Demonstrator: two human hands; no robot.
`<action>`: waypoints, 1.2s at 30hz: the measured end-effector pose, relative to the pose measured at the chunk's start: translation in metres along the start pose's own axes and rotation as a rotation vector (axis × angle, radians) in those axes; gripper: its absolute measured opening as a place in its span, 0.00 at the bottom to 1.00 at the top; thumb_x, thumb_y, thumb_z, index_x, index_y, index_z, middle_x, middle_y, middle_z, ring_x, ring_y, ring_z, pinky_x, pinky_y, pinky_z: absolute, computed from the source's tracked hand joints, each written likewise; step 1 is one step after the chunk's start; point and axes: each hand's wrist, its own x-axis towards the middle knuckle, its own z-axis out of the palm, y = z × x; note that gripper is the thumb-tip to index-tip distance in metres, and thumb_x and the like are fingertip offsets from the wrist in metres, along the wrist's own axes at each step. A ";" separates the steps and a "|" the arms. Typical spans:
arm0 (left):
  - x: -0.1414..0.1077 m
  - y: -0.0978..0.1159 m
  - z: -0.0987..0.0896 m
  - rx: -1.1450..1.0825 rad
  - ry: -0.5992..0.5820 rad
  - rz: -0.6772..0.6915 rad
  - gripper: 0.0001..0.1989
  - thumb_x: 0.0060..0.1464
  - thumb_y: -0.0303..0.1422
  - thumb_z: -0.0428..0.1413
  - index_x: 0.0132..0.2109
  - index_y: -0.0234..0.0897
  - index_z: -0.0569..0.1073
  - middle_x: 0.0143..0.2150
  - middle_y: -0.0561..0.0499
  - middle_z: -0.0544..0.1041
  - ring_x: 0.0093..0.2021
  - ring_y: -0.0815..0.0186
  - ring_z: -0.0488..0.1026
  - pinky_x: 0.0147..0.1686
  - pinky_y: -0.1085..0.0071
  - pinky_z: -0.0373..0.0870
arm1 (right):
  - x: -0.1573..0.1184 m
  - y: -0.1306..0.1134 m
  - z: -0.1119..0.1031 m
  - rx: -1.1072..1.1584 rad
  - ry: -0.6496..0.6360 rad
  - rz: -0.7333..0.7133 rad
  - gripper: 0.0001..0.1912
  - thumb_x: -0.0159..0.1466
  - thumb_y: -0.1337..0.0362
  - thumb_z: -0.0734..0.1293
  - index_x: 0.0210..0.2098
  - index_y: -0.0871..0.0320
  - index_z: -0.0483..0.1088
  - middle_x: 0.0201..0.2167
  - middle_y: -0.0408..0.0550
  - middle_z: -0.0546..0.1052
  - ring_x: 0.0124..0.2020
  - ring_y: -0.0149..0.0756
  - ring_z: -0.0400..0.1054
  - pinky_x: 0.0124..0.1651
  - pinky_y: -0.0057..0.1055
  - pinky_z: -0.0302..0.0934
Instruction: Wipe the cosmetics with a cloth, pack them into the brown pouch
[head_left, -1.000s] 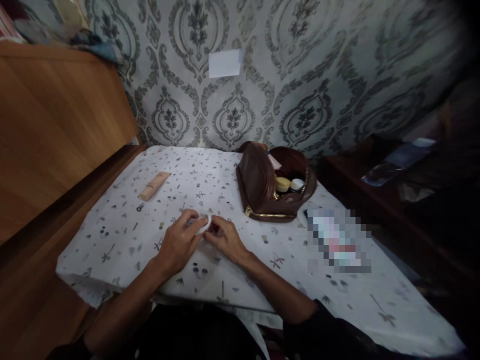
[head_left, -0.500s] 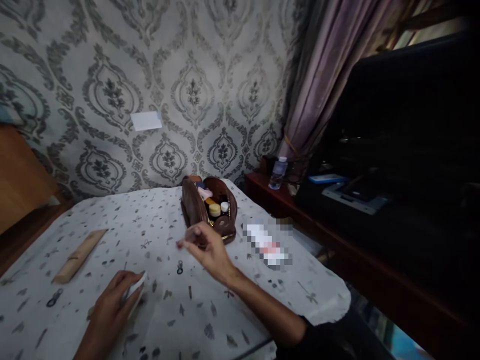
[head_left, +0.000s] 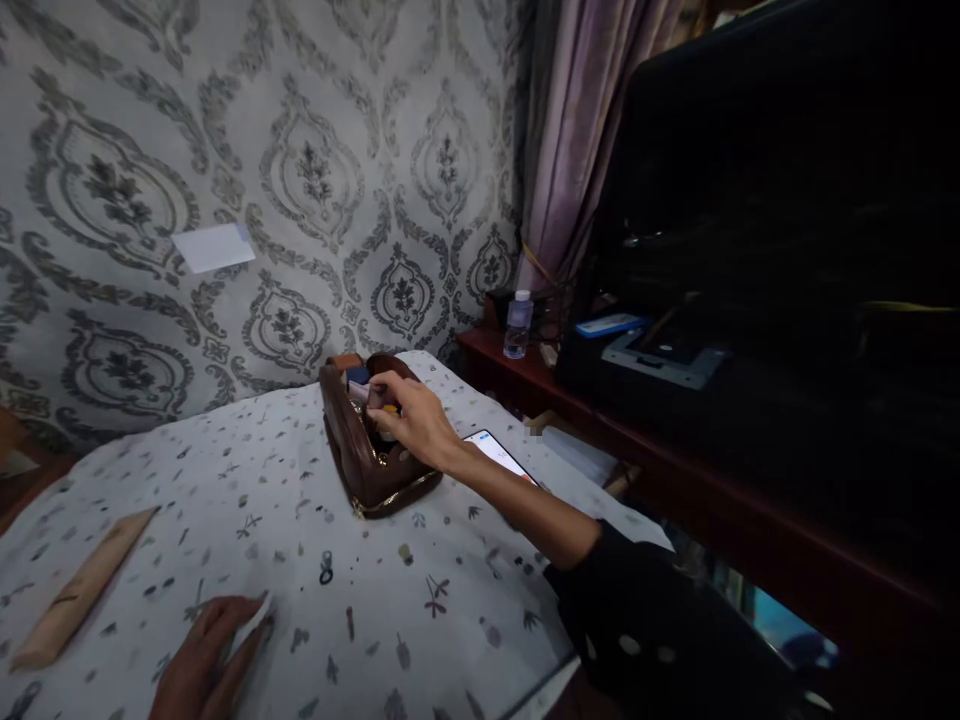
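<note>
On the cloth-covered surface stands a brown bag (head_left: pixel 360 465) with gold zip teeth, its top unzipped. My right hand (head_left: pixel 416 415) is over the bag's opening, thumb and fingers pinched around a small brownish thing (head_left: pixel 378 398) whose kind I cannot make out. A pink item (head_left: pixel 358 390) and a dark blue item (head_left: pixel 357 375) show inside; the hand hides much of the rest. At the lower left, my left hand (head_left: pixel 206 655) is closed on a thin white piece (head_left: pixel 253 618), which could be tissue or paper.
A long beige pouch (head_left: pixel 86 590) lies at the left. Right of the bag is a lit phone (head_left: pixel 501 458), partly behind my forearm. A water bottle (head_left: pixel 517 325) stands on the dark red ledge (head_left: pixel 480 345). Patterned wallpaper bounds the back, with a white card (head_left: pixel 215 247) on it.
My right hand has moved from in front of the bag to over its opening, still pinching the small thing. The view has turned right. My left hand keeps hold of the white piece.
</note>
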 end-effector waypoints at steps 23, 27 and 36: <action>0.000 0.003 0.001 -0.017 0.046 0.064 0.23 0.57 0.55 0.51 0.43 0.43 0.80 0.43 0.48 0.79 0.43 0.60 0.79 0.44 0.68 0.77 | 0.015 -0.005 0.002 -0.296 -0.216 -0.066 0.13 0.61 0.65 0.73 0.46 0.56 0.78 0.39 0.51 0.79 0.45 0.41 0.70 0.47 0.33 0.58; -0.001 0.007 0.001 -0.028 0.042 0.029 0.24 0.58 0.55 0.50 0.43 0.43 0.79 0.44 0.47 0.78 0.44 0.60 0.78 0.43 0.68 0.77 | 0.020 -0.007 -0.001 -0.272 -0.261 -0.075 0.11 0.60 0.66 0.73 0.43 0.56 0.78 0.36 0.49 0.80 0.43 0.40 0.71 0.44 0.31 0.57; -0.003 0.026 0.001 -0.051 0.078 -0.061 0.28 0.56 0.59 0.49 0.43 0.42 0.79 0.45 0.46 0.77 0.45 0.58 0.77 0.45 0.66 0.75 | 0.017 0.002 -0.005 0.002 -0.253 0.033 0.08 0.59 0.68 0.73 0.39 0.58 0.78 0.31 0.42 0.78 0.34 0.31 0.70 0.38 0.25 0.56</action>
